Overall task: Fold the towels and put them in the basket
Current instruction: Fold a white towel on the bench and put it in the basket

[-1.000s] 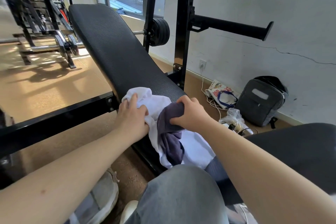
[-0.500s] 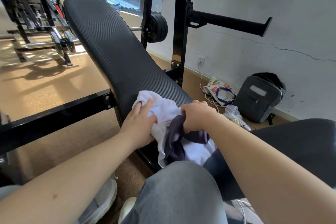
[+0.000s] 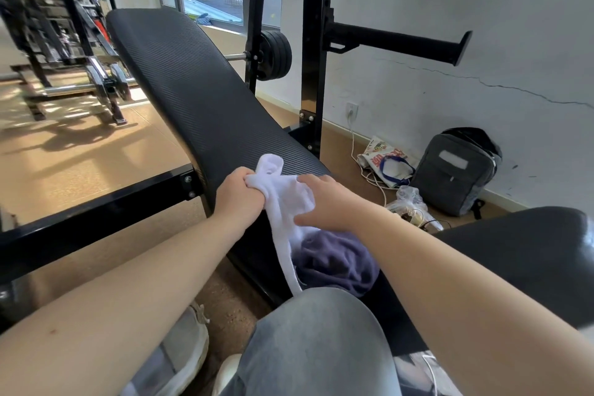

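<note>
White towel [image 3: 283,199], bunched at the foot of the bench backrest [image 3: 193,100]: left hand [image 3: 239,199] fists its upper end. Right hand [image 3: 331,206] presses it, fingers nearly straight. Purple towel [image 3: 337,260] lies crumpled just below. Both are probably soft, light and limp; take hold at corners. No basket in view.
</note>
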The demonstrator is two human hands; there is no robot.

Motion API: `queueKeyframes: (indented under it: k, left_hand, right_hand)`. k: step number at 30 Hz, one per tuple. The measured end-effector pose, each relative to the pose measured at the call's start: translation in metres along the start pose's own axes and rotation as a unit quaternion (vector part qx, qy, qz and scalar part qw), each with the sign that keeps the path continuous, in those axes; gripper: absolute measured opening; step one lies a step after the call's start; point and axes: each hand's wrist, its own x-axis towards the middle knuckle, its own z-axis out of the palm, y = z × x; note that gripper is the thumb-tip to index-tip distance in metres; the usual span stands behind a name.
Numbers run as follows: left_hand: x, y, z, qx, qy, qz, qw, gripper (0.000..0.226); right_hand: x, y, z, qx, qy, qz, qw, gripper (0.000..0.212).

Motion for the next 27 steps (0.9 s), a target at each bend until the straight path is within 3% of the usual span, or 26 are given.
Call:
queueKeyframes:
  k: [2, 4, 6, 8, 11, 14, 18, 23, 27]
  left_hand:
    - [0.000, 0.011, 0.002, -0.098, 0.017, -0.029, 0.995, 0.016]
    - [0.002, 0.020, 0.000, -0.152, 0.014, -0.015, 0.988, 0.016]
    - [0.004, 0.023, -0.007, -0.072, -0.024, 0.069, 0.995, 0.011]
    - [0.006, 0.018, -0.011, 0.047, -0.102, 0.151, 0.982, 0.035]
    - [0.010, 0.000, -0.012, 0.161, -0.187, 0.135, 0.960, 0.052]
    - [0.012, -0.013, -0.011, 0.193, -0.221, 0.130, 0.947, 0.065]
    - [0.016, -0.015, -0.006, 0.147, -0.156, 0.140, 0.967, 0.055]
    - [0.029, -0.020, -0.001, 0.252, -0.062, 0.147, 0.954, 0.055]
    - [0.037, -0.020, -0.005, 0.257, -0.025, 0.149, 0.954, 0.021]
  right_hand:
    - [0.002, 0.000, 0.005, 0.004, -0.005, 0.000, 1.000, 0.092]
    - [0.007, 0.003, 0.008, 0.011, 0.010, 0.005, 1.000, 0.077]
    - [0.010, 0.004, 0.008, 0.023, 0.024, 0.024, 0.999, 0.065]
    - [0.014, 0.007, 0.008, 0.018, 0.023, 0.049, 0.998, 0.066]
    - [0.020, 0.010, 0.004, 0.003, 0.007, 0.066, 0.998, 0.062]
    - [0.029, 0.008, 0.003, 0.022, 0.014, 0.049, 0.998, 0.061]
    - [0.038, 0.001, 0.007, 0.048, 0.054, 0.023, 0.997, 0.060]
    - [0.050, -0.005, 0.011, 0.041, 0.100, -0.010, 0.994, 0.051]
    - [0.063, -0.006, 0.011, 0.045, 0.098, -0.018, 0.994, 0.058]
